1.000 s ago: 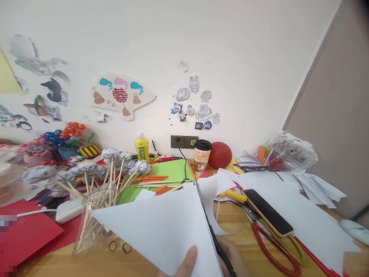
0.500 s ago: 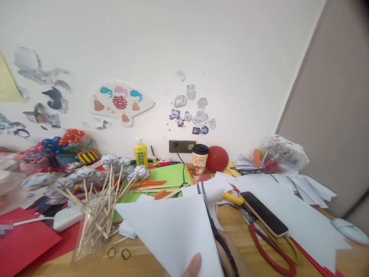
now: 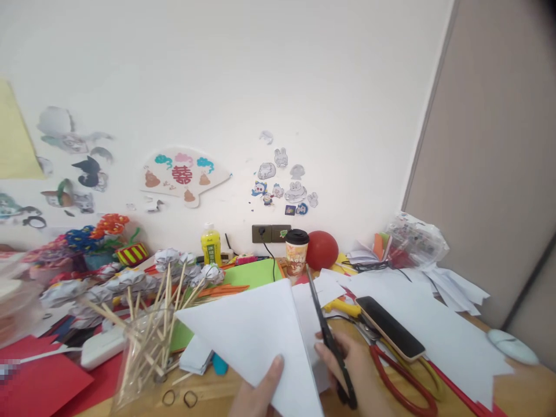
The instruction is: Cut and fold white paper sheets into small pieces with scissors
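Note:
A folded white paper triangle is held up over the wooden desk. My left hand pinches its lower edge, thumb on top. My right hand grips black scissors, fingers through the handles. The blades point away from me along the paper's right edge, and I cannot tell whether they are apart.
A clear cup of wooden sticks stands at the left. Red-handled scissors and a phone lie to the right on white sheets. At the back stand a coffee cup, a red ball and a yellow bottle.
The view has tilted so both hands show more. The scissors and paper have risen and shifted, with the blades now lying along the paper's right edge.

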{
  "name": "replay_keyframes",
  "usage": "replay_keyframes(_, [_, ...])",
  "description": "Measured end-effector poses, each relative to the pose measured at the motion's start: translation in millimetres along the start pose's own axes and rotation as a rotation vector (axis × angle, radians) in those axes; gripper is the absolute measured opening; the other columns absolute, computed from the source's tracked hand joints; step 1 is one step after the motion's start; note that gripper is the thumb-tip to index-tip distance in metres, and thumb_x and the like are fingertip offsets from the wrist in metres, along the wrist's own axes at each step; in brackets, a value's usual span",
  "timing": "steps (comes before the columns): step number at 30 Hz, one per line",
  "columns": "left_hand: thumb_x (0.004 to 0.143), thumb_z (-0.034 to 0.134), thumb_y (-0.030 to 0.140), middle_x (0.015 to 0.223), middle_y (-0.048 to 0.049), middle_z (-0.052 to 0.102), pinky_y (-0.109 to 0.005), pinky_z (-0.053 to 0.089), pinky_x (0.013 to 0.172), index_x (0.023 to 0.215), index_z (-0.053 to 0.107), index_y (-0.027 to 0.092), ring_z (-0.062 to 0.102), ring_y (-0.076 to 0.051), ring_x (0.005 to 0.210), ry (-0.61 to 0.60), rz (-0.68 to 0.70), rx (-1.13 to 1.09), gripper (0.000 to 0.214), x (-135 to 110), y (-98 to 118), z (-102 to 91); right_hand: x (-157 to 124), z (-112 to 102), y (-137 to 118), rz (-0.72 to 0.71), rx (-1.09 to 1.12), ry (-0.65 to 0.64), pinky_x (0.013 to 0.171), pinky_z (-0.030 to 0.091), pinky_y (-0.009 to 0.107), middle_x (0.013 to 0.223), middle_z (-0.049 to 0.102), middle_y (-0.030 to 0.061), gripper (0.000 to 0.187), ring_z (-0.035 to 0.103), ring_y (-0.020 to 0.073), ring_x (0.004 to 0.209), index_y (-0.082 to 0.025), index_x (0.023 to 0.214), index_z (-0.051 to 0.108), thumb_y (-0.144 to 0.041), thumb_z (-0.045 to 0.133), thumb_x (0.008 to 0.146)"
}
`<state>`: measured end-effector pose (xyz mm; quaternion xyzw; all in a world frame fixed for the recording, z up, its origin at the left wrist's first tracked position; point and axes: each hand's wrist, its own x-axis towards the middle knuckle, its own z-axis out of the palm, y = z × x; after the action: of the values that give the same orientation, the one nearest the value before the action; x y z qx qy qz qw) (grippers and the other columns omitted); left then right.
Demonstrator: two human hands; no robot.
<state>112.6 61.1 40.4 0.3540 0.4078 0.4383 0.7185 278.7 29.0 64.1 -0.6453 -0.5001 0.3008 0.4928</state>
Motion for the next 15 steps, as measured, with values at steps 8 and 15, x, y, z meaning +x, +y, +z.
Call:
replay_keyframes(8, [0.046, 0.068, 0.059, 0.089, -0.0165, 0.069, -0.039, 0.047, 0.075, 0.107, 0.051, 0.009, 0.060, -0.032, 0.087, -0.092, 0.126, 0.135, 0.081, 17.3, 24.8, -29.4, 29.0, -33.1, 34.5, -0.232, -0.680, 0.205, 0.072, 0.043, 0.038, 0.086, 0.065, 0.0156, 0.039, 0.060, 0.0304, 0.082, -0.011, 0.105, 0.057, -0.013, 0.046, 0.068])
replay_keyframes(15, [0.040, 0.068, 0.061, 0.098, -0.0149, 0.067, -0.038, 0.041, 0.086, 0.091, 0.062, 0.013, 0.053, -0.034, 0.101, -0.223, 0.254, 0.276, 0.071, 4.8, 33.1, -24.3, 11.2, -1.9, 15.9, -0.369, -0.338, 0.011, 0.074, 0.046, 0.032, 0.091, 0.063, 0.0119, 0.031, 0.058, 0.0232, 0.086, -0.015, 0.101, 0.060, -0.028, 0.043, 0.078])
